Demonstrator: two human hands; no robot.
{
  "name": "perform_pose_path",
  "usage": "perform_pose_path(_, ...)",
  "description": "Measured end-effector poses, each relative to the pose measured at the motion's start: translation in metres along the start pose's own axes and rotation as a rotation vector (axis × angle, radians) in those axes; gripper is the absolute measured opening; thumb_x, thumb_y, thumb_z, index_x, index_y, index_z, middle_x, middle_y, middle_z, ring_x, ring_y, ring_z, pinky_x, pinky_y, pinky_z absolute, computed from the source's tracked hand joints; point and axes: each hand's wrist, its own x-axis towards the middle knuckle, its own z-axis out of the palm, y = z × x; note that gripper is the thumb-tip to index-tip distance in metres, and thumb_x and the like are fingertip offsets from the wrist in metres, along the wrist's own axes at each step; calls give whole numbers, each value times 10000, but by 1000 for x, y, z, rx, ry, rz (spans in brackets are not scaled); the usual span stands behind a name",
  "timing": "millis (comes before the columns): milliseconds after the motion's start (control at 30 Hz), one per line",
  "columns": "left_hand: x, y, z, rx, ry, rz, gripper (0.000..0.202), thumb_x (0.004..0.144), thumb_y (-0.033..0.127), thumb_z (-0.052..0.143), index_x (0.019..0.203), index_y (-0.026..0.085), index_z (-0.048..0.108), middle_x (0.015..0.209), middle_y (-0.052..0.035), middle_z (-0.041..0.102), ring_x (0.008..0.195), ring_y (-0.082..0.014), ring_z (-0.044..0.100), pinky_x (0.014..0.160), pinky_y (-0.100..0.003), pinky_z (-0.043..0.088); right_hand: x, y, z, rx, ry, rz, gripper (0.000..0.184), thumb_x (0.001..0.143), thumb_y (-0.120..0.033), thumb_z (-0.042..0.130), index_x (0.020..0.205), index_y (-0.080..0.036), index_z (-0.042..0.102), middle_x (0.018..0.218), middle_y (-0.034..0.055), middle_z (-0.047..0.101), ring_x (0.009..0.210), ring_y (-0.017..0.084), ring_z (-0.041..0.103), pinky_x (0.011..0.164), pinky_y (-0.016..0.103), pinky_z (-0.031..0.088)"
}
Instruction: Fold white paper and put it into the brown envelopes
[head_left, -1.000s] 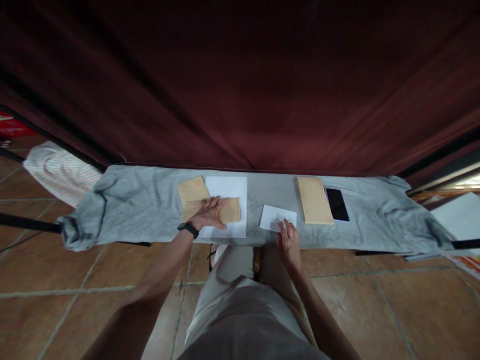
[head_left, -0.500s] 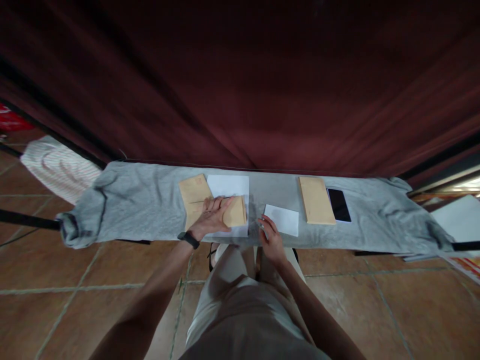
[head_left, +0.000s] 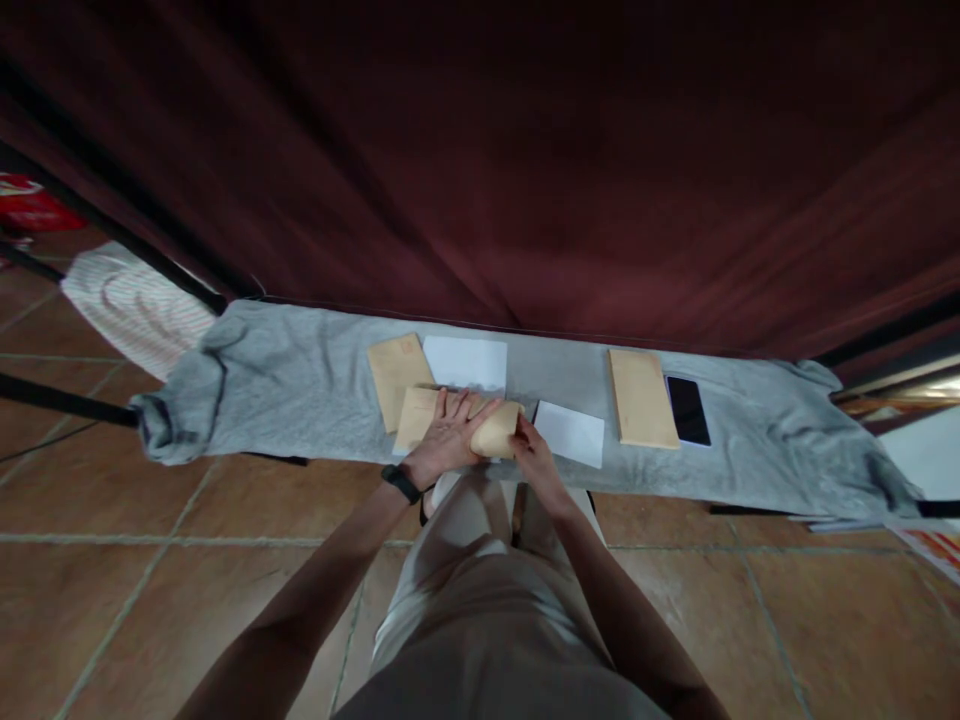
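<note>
A tan paper envelope (head_left: 415,408) lies across a white sheet of paper (head_left: 472,360), near the front edge of the cloth-covered surface. Spread flat on it, my left hand (head_left: 448,438) presses the envelope down with fingers apart. My right hand (head_left: 534,455) pinches the envelope's right end, which bulges up a little. Beside the right hand lies a small white paper (head_left: 571,434). Another tan envelope (head_left: 397,370) rests behind and to the left, partly under the held one.
A stack of tan envelopes (head_left: 642,398) lies on the right, with a dark-screened phone (head_left: 688,411) next to it. Grey cloth (head_left: 292,385) covers the narrow surface. A dark red curtain (head_left: 480,200) hangs behind it, and a striped cloth (head_left: 139,310) is at the left.
The envelope under my left hand has shifted right and come off the other envelope somewhat. My right hand has moved from the small white paper's edge to the envelope's end.
</note>
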Motion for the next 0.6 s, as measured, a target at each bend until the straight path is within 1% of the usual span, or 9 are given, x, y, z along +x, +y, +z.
perform_pose_path(67, 2, 4, -4, 16, 7, 43, 1030, 733, 479, 774, 1598, 264, 258, 1572, -168, 380, 1497, -406, 233, 1216, -626, -12, 2, -3, -4, 102, -5, 99, 397, 816, -379, 580, 1165, -204, 654, 1092, 67, 720, 963, 223, 675, 868, 347, 557)
perform_pose_path(100, 3, 6, -7, 25, 15, 65, 1022, 745, 479, 766, 1601, 267, 249, 1568, -164, 389, 1498, -405, 235, 1216, -627, -8, 2, -6, -6, 151, -33, 145, 379, 814, -411, 588, 1119, -198, 660, 1065, 72, 727, 938, 225, 684, 838, 341, 564)
perform_pose_path(200, 4, 12, -15, 54, 42, 113, 1009, 779, 469, 746, 1611, 276, 207, 1567, -157, 397, 1502, -402, 236, 1215, -635, 7, 2, -15, -15, 291, -132, 239, 397, 865, -495, 509, 1093, -201, 648, 1032, 92, 740, 913, 235, 710, 774, 341, 583)
perform_pose_path(267, 4, 16, -20, 75, 52, 139, 1003, 788, 430, 746, 1612, 289, 192, 1577, -154, 385, 1506, -401, 234, 1214, -638, 15, 1, -18, -22, 354, -161, 256, 398, 894, -482, 439, 1095, -203, 641, 1044, 109, 746, 921, 242, 720, 775, 358, 592)
perform_pose_path(333, 3, 20, -24, 89, 56, 169, 994, 795, 386, 744, 1611, 305, 183, 1589, -147, 370, 1510, -397, 231, 1215, -640, 20, -2, -18, -28, 349, -178, 256, 372, 901, -431, 424, 1093, -202, 646, 1069, 122, 748, 929, 250, 726, 787, 377, 597)
perform_pose_path(400, 3, 25, -26, 92, 63, 199, 959, 820, 351, 722, 1610, 320, 178, 1590, -139, 372, 1510, -382, 238, 1218, -637, 30, -7, -15, -34, 281, -217, 251, 360, 909, -404, 437, 1113, -204, 657, 1085, 129, 749, 937, 261, 727, 786, 392, 598)
perform_pose_path(500, 3, 34, -23, 94, 69, 243, 883, 869, 294, 666, 1605, 344, 180, 1571, -122, 409, 1502, -350, 276, 1224, -625, 63, -16, -8, -40, 179, -292, 223, 368, 932, -431, 460, 1147, -223, 675, 1074, 119, 755, 950, 266, 723, 784, 407, 599)
perform_pose_path(600, 2, 41, -19, 99, 71, 264, 848, 886, 270, 645, 1598, 360, 193, 1553, -109, 436, 1493, -340, 300, 1223, -623, 95, -23, -1, -46, 159, -298, 204, 373, 930, -459, 496, 1173, -239, 675, 1054, 98, 762, 926, 257, 726, 782, 424, 604)
